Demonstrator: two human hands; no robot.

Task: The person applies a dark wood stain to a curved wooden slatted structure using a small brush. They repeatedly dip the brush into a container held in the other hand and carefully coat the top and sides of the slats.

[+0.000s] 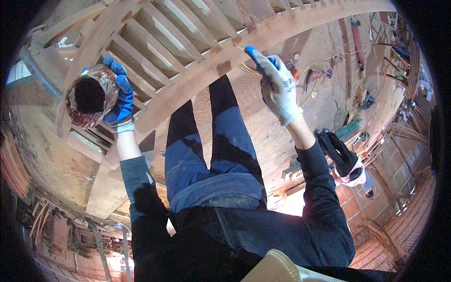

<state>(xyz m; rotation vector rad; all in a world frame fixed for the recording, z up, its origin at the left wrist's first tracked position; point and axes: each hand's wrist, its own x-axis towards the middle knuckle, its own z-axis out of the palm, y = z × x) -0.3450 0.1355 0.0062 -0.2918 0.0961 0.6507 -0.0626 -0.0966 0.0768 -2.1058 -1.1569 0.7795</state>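
My left hand (123, 96), in a blue-and-white work glove, grips a round pot (75, 113) by its side. The pot's mouth faces me; its inside is dark, and its wall is crusted with brown and whitish stains. A matching glove covers my right hand (279, 87), raised over the near rail (188, 80) of a slatted wooden frame. Its forefinger reaches toward the rail and the other fingers are curled. Something thin may show at the fingertip, too small to name. Dark brown patches mark the rail near that finger, and pale slats (157, 40) run away from it.
Beyond my right hand, a red power tool (314, 76) lies on the floor among yellow cables. Another person (345, 157) is at the right. Timber pieces (413, 70) are piled along the right side, with more stacked wood (56, 230) at the lower left.
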